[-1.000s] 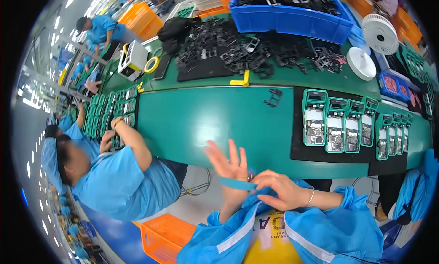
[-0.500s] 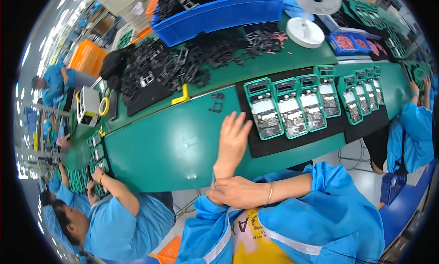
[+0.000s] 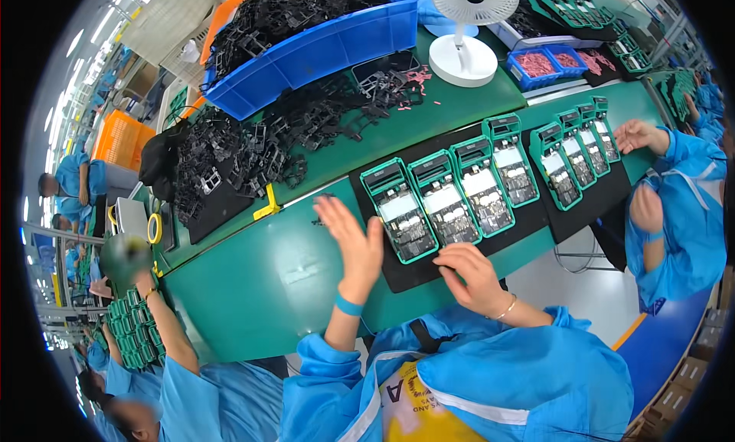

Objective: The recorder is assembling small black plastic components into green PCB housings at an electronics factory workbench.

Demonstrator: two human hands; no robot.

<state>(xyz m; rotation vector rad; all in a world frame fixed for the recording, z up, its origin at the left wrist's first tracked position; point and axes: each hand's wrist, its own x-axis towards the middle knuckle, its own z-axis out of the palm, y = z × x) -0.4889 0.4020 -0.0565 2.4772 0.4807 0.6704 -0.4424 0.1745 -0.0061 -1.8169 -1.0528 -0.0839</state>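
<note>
My left hand [image 3: 351, 241] is raised over the green work table [image 3: 253, 266], fingers spread and holding nothing. A blue band [image 3: 349, 304] circles its wrist. Just beyond its fingertips a small black plastic frame [image 3: 321, 221] lies mostly hidden. My right hand [image 3: 476, 280] hovers at the near edge of the black mat [image 3: 398, 280], fingers bent with a gap to the thumb and nothing visible between them. Several green trays stand in a row on that mat, each carrying a phone circuit board; the leftmost tray [image 3: 398, 211] is nearest my left hand.
Loose black frames [image 3: 260, 147] are heaped beyond the table, below a full blue bin [image 3: 321, 55]. A white fan [image 3: 462, 59] stands to their right, a yellow bracket [image 3: 267, 202] by the ledge. Co-workers sit on both sides; at right a second mat [image 3: 586, 193] bears more trays.
My right hand has let go of my left wrist and moved right, toward the mat. The scene has shifted left in view. The right-hand co-worker's hands are now up near their trays.
</note>
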